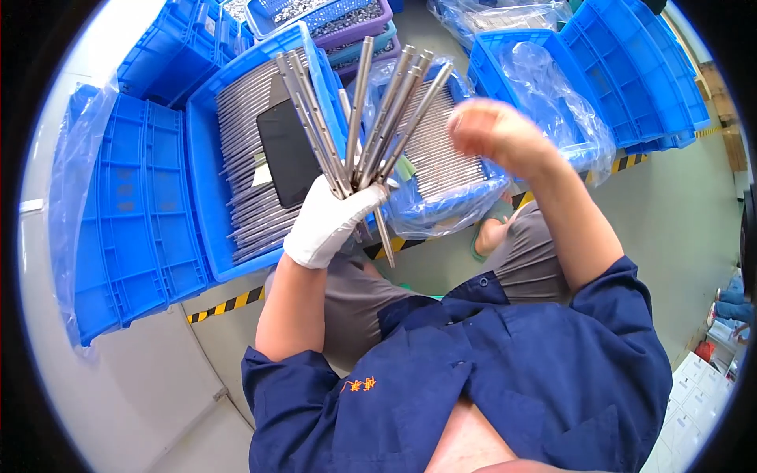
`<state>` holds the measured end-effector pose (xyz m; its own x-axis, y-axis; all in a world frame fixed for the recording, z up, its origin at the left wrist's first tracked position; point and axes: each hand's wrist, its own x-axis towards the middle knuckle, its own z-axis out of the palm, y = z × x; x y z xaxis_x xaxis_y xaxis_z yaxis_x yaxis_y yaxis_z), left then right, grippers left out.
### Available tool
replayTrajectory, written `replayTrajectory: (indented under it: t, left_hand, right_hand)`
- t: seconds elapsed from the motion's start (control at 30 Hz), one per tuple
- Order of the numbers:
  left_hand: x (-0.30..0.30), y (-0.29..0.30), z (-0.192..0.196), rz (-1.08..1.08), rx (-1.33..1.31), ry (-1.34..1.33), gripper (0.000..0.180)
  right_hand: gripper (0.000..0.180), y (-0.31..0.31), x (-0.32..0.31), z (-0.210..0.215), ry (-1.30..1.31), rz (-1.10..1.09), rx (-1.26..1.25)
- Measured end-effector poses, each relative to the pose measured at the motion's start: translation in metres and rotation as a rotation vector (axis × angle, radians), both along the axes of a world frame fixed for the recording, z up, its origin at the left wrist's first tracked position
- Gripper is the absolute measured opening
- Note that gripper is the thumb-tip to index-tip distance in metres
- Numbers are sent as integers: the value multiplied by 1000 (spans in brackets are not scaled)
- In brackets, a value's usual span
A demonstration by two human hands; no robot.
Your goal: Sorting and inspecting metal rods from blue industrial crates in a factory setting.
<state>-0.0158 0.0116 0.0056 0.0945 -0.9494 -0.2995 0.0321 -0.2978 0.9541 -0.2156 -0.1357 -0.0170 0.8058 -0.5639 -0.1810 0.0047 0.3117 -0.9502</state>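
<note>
My left hand (pixel 327 221), in a white glove, is closed around a fanned-out bundle of metal rods (pixel 386 118). The rods are slim and silvery, with small holes along their sides; most point up and away, and one sticks out below the glove. My bare right hand (pixel 493 134) is raised to the right of the bundle, apart from it; its fingers are smeared by motion. Under that hand is a plastic-lined blue crate (pixel 441 206) with rows of similar rods. To the left, another blue crate (pixel 206 197) holds more rods, with a black flat device (pixel 292 154) lying on them.
Stacked blue crates (pixel 130 205) stand at the left, partly wrapped in clear plastic. Farther right is a blue crate (pixel 579 87) with a plastic liner. Purple and blue baskets (pixel 347 27) of small metal parts sit at the back. Black-and-yellow tape (pixel 229 306) marks the floor.
</note>
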Motion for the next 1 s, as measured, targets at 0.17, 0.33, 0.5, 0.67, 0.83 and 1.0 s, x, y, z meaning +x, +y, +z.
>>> replayTrajectory:
  t: [0.17, 0.33, 0.5, 0.67, 0.83, 1.0]
  left_hand:
    - [-8, 1, -6, -86, 54, 59, 27]
    - [-12, 1, -5, -70, 65, 49, 25]
    - [-12, 1, -10, -22, 73, 12, 25]
    - [-14, -1, -7, -34, 46, 52, 24]
    - [-14, 2, -5, -52, 27, 125, 27]
    - [-13, 6, -9, -43, 32, 115, 29]
  right_hand:
    - [21, -15, 1, 10, -431, -92, 326]
    - [21, -18, -5, 10, -283, -94, -43]
    - [18, -11, -3, 8, -114, -181, 100]
    - [18, -13, -8, 10, -199, -109, 116]
    - [18, -9, -8, 9, -289, -97, 181]
    - [17, -1, -5, 13, -285, -144, 114]
